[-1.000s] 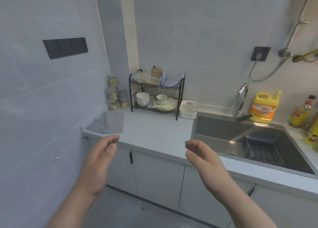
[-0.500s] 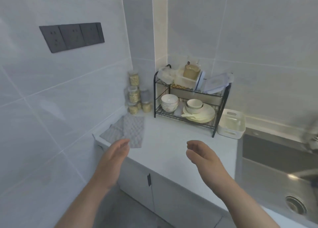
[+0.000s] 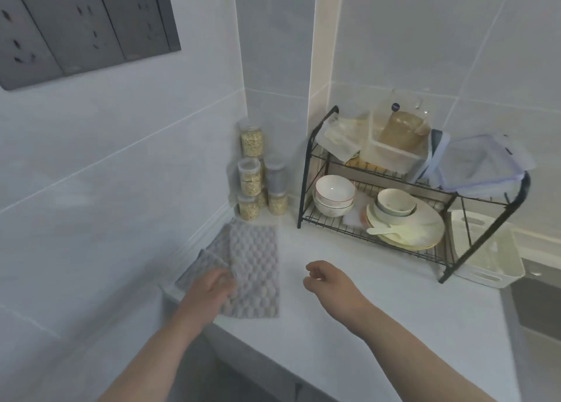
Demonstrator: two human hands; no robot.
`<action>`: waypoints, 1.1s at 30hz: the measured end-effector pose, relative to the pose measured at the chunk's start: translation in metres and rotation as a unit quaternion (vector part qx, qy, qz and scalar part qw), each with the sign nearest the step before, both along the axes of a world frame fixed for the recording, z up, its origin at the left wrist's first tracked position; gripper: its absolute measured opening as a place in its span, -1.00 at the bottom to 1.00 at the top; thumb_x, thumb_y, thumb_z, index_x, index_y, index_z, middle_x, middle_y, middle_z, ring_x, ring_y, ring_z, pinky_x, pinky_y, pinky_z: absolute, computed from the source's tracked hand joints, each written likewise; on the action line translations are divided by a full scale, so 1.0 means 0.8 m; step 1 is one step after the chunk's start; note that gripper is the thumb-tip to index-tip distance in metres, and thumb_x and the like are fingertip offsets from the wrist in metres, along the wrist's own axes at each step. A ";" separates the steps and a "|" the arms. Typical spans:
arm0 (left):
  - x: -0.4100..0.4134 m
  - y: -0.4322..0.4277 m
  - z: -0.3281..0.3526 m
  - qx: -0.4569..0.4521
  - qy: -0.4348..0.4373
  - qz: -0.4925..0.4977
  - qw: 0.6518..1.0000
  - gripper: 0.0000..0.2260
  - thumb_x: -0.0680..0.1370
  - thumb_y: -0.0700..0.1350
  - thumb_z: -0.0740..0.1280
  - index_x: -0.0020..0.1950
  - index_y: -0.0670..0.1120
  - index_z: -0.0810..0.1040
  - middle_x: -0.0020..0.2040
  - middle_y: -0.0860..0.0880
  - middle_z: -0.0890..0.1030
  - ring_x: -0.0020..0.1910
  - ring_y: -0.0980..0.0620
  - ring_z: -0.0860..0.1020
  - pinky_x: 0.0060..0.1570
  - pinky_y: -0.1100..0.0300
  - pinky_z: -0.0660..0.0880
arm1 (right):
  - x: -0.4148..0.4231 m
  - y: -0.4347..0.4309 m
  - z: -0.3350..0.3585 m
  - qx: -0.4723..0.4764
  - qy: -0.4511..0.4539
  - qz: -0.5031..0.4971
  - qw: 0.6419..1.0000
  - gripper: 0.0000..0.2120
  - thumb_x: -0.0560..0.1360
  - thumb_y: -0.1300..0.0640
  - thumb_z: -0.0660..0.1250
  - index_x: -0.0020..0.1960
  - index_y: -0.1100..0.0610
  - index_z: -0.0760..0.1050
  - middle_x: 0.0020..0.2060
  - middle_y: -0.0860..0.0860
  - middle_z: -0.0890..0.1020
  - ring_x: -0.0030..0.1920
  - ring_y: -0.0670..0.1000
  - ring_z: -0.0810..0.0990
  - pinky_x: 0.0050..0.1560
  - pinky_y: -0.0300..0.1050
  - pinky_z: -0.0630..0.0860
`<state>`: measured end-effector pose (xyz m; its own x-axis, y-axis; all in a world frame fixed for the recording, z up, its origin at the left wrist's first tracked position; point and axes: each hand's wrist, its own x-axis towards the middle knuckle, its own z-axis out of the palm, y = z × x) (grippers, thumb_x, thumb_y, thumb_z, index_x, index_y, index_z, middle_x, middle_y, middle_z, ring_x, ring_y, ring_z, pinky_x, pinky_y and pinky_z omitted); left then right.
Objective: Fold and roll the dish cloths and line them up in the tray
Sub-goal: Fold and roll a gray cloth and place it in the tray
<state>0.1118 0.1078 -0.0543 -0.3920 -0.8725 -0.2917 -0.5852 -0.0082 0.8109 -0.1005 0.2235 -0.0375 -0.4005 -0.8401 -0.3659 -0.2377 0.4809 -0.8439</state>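
Grey bubble-textured dish cloths (image 3: 255,262) lie flat and overlapping at the left corner of the white counter (image 3: 349,325), against the wall. My left hand (image 3: 212,289) rests on the near left edge of the top cloth, with its fingers lying over the fabric. To the right of the cloths, my right hand (image 3: 326,278) hovers just above the bare counter with loosely curled fingers, holding nothing. The white plastic tray (image 3: 513,275) stands at the right, partly behind the dish rack's leg.
A black wire dish rack (image 3: 306,171) with bowls, plates and food boxes stands at the back. Several stacked jars (image 3: 250,175) fill the corner behind the cloths. Dark wall sockets (image 3: 85,31) sit at upper left. The sink edge (image 3: 537,307) shows at the right.
The view has closed in on the counter's left corner. My left hand has reached forward onto the cloths; my right hand has come over the counter beside them.
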 end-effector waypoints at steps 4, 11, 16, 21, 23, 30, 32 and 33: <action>0.003 -0.100 -0.049 0.017 -0.093 -0.041 0.995 -0.78 0.54 -0.01 0.24 0.18 0.10 0.44 0.17 0.08 0.44 0.12 0.06 0.47 -0.03 0.19 0.43 | 0.013 -0.103 -0.036 0.056 0.024 -0.007 0.998 -0.58 0.55 0.07 0.21 0.40 0.05 0.35 0.36 0.01 0.41 0.24 0.00 0.45 0.10 -0.19 0.39; -0.004 -0.215 -0.115 -0.132 -0.255 -0.245 0.926 -0.73 0.54 -0.04 0.21 0.21 -0.06 0.44 0.26 -0.04 0.46 0.20 -0.03 0.46 0.21 0.04 0.43 | 0.032 -0.231 -0.106 0.145 0.176 0.180 0.957 -0.55 0.60 0.13 0.08 0.48 0.04 0.24 0.46 0.04 0.29 0.37 0.10 0.37 0.32 -0.03 0.39; -0.002 -0.213 -0.137 -0.161 -0.326 -0.312 0.878 -0.42 0.53 0.18 0.24 0.48 0.02 0.20 0.54 -0.02 0.12 0.48 -0.07 0.17 0.38 0.00 0.22 | 0.031 -0.226 -0.148 0.182 0.344 0.282 0.877 -0.43 0.54 0.00 0.16 0.51 0.00 0.11 0.51 -0.02 0.12 0.51 0.06 0.10 0.46 0.07 0.18; -0.015 -0.219 -0.129 -0.160 -0.366 -0.310 0.863 -0.27 0.40 0.29 0.33 0.48 0.09 0.17 0.50 0.00 0.19 0.44 -0.09 0.22 0.36 -0.02 0.26 | -0.004 -0.195 -0.147 0.239 0.384 0.210 0.867 -0.41 0.46 -0.19 0.31 0.40 0.00 0.26 0.35 0.04 0.33 0.33 0.12 0.34 0.32 0.06 0.32; -0.031 -0.217 -0.121 -0.150 -0.412 -0.349 0.828 -0.23 0.35 0.34 0.35 0.46 0.08 0.19 0.47 -0.03 0.25 0.41 -0.10 0.28 0.35 -0.04 0.27 | -0.009 -0.186 -0.144 0.278 0.398 0.225 0.845 -0.36 0.43 -0.19 0.36 0.40 0.03 0.25 0.27 0.07 0.37 0.25 0.14 0.40 0.25 0.06 0.38; -0.125 -0.292 -0.122 -0.186 -0.272 -0.318 0.889 -0.71 0.57 -0.14 0.19 0.29 -0.09 0.41 0.30 -0.06 0.43 0.24 -0.11 0.44 0.16 0.00 0.44 | -0.062 -0.218 -0.128 0.245 0.338 0.084 0.905 -0.58 0.46 0.25 0.23 0.31 0.13 0.38 0.18 0.11 0.43 0.20 0.15 0.45 0.15 0.03 0.50; -0.145 -0.313 -0.130 -0.192 -0.290 -0.321 0.881 -0.69 0.54 -0.22 0.17 0.29 -0.13 0.39 0.30 -0.11 0.43 0.24 -0.17 0.44 0.13 -0.03 0.45 | -0.081 -0.229 -0.137 0.274 0.320 0.032 0.906 -0.44 0.42 0.33 0.30 0.39 0.17 0.27 0.26 0.11 0.36 0.25 0.17 0.41 0.17 0.05 0.48; -0.151 -0.321 -0.136 -0.195 -0.304 -0.332 0.872 -0.67 0.53 -0.24 0.18 0.31 -0.14 0.37 0.33 -0.12 0.40 0.25 -0.18 0.43 0.15 -0.03 0.44 | -0.087 -0.233 -0.142 0.287 0.307 0.014 0.907 -0.39 0.39 0.35 0.32 0.40 0.18 0.24 0.27 0.11 0.34 0.25 0.19 0.41 0.16 0.06 0.49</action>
<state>-0.0094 -0.1491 -0.1628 -0.7244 -0.5919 -0.3535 -0.6788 0.7020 0.2154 -0.1702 0.0373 -0.1511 -0.6582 -0.5950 -0.4613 -0.5979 0.7854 -0.1602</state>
